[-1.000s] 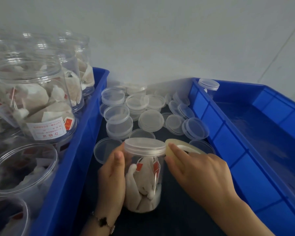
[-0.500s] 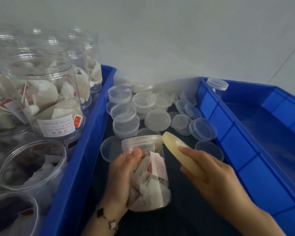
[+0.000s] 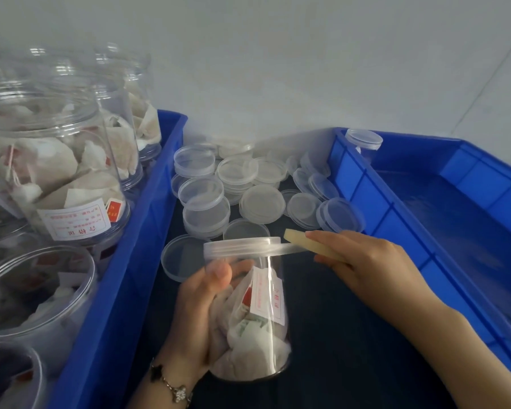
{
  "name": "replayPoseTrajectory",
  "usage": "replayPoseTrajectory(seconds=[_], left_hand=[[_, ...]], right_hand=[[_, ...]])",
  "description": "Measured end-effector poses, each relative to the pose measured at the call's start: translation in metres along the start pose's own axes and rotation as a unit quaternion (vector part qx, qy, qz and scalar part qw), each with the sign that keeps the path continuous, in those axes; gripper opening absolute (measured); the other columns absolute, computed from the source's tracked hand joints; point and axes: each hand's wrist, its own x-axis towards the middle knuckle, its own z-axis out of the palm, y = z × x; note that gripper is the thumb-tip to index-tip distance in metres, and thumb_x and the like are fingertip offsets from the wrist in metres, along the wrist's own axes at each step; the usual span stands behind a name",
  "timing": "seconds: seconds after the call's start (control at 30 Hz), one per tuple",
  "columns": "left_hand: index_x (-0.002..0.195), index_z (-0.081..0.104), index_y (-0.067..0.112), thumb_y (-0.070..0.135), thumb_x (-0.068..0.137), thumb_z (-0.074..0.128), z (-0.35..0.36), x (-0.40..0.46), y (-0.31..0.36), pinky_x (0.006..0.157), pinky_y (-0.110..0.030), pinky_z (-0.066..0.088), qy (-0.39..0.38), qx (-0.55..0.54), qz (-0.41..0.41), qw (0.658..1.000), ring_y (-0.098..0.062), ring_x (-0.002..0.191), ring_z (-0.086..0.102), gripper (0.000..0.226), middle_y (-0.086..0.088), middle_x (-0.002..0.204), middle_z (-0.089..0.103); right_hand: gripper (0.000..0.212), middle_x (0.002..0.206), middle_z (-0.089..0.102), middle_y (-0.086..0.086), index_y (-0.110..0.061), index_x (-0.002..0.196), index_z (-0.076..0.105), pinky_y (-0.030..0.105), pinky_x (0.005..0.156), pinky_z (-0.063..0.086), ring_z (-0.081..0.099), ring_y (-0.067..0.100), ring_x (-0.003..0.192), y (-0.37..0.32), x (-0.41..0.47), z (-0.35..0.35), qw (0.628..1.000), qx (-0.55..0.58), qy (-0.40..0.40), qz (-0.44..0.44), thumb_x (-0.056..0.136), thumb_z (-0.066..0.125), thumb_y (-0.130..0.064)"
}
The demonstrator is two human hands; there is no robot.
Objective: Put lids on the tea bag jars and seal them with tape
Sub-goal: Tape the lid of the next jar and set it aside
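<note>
Gripping the clear tea bag jar (image 3: 254,326) around its side, the left hand (image 3: 201,308) holds it above the dark surface (image 3: 337,335) between two blue bins, lid (image 3: 242,246) already on. Right hand (image 3: 375,267) pinches the tape roll (image 3: 310,246) just right of the lid, a clear strip of tape (image 3: 286,250) stretched from roll to lid rim. Loose lids (image 3: 248,187) piled behind; open filled jars (image 3: 59,172) in left bin (image 3: 124,290), one lidded jar (image 3: 363,143) in right bin (image 3: 425,231).
</note>
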Motion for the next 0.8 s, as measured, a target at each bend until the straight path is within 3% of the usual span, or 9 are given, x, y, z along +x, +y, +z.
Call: replayPoseTrajectory(seconds=[0.17, 0.33, 0.47, 0.53, 0.6, 0.67, 0.73, 0.8], left_hand=[[0.088, 0.077, 0.013, 0.06, 0.035, 0.087, 0.005, -0.003, 0.007, 0.063, -0.032, 0.058, -0.064, -0.063, -0.016, 0.996, -0.025, 0.082, 0.071, 0.072, -0.012, 0.092, 0.072], [0.091, 0.077, 0.011, 0.056, 0.036, 0.089, 0.007, -0.005, 0.008, 0.061, -0.033, 0.058, -0.108, -0.108, -0.024, 0.988, -0.025, 0.079, 0.071, 0.072, -0.012, 0.088, 0.072], [0.096, 0.075, 0.011, 0.06, 0.041, 0.086, 0.013, -0.004, 0.003, 0.065, -0.033, 0.057, -0.13, -0.077, -0.017, 0.988, -0.026, 0.084, 0.07, 0.075, -0.014, 0.093, 0.071], [0.102, 0.073, 0.014, 0.066, 0.048, 0.081, 0.013, -0.003, 0.001, 0.071, -0.034, 0.057, -0.126, -0.021, 0.002, 0.992, -0.026, 0.091, 0.069, 0.076, -0.012, 0.098, 0.071], [0.119, 0.062, 0.015, 0.078, 0.051, 0.07, 0.012, -0.004, -0.001, 0.083, -0.04, 0.055, -0.095, 0.092, 0.028, 0.991, -0.027, 0.102, 0.066, 0.093, -0.012, 0.111, 0.068], [0.141, 0.039, 0.021, 0.093, 0.044, 0.057, 0.01, -0.006, -0.003, 0.098, -0.037, 0.049, -0.081, 0.199, 0.02, 0.976, -0.018, 0.12, 0.056, 0.122, -0.005, 0.134, 0.055], [0.146, 0.019, 0.036, 0.098, 0.036, 0.05, 0.012, -0.006, -0.004, 0.095, -0.016, 0.046, -0.058, 0.247, 0.045, 0.966, 0.002, 0.124, 0.047, 0.13, 0.016, 0.14, 0.044], [0.134, 0.013, 0.051, 0.094, 0.033, 0.056, 0.011, -0.004, -0.004, 0.085, -0.007, 0.044, -0.005, 0.244, 0.085, 0.966, 0.011, 0.115, 0.05, 0.118, 0.027, 0.126, 0.051]], right_hand=[[0.036, 0.061, 0.057, 0.004, -0.011, 0.104, 0.071, 0.034, 0.032, 0.044, 0.052, 0.024, 0.045, -0.005, 0.01, 0.007, 0.998, -0.058, 0.027, -0.027, 0.07, 0.081, -0.004], [0.042, 0.062, 0.057, 0.0, -0.016, 0.106, 0.07, 0.024, 0.038, 0.033, 0.052, 0.018, 0.047, -0.017, 0.013, 0.017, 0.996, -0.09, -0.009, -0.019, 0.067, 0.081, -0.007], [0.044, 0.061, 0.055, -0.002, -0.016, 0.101, 0.068, 0.026, 0.035, 0.037, 0.051, 0.015, 0.045, -0.03, 0.012, 0.024, 0.993, -0.111, -0.034, 0.002, 0.06, 0.083, -0.007], [0.046, 0.072, 0.059, -0.004, -0.02, 0.115, 0.06, 0.026, 0.042, 0.04, 0.056, 0.014, 0.055, -0.037, 0.013, 0.026, 0.989, -0.136, -0.063, 0.018, 0.073, 0.077, -0.017], [0.05, 0.085, 0.06, -0.006, -0.027, 0.134, 0.045, 0.023, 0.051, 0.038, 0.059, 0.012, 0.067, -0.037, 0.013, 0.027, 0.986, -0.149, -0.07, 0.028, 0.087, 0.063, -0.027], [0.064, 0.074, 0.061, -0.005, -0.02, 0.131, 0.054, 0.021, 0.043, 0.032, 0.058, 0.012, 0.055, -0.037, 0.009, 0.021, 0.985, -0.14, -0.077, 0.063, 0.073, 0.079, -0.028], [0.068, 0.063, 0.06, -0.003, -0.015, 0.116, 0.067, 0.019, 0.04, 0.025, 0.055, 0.012, 0.044, -0.033, 0.008, 0.019, 0.986, -0.149, -0.042, 0.067, 0.053, 0.09, -0.027], [0.066, 0.063, 0.062, -0.003, -0.014, 0.113, 0.068, 0.019, 0.041, 0.024, 0.056, 0.012, 0.045, -0.032, 0.005, 0.02, 0.984, -0.158, -0.043, 0.071, 0.053, 0.09, -0.027]])
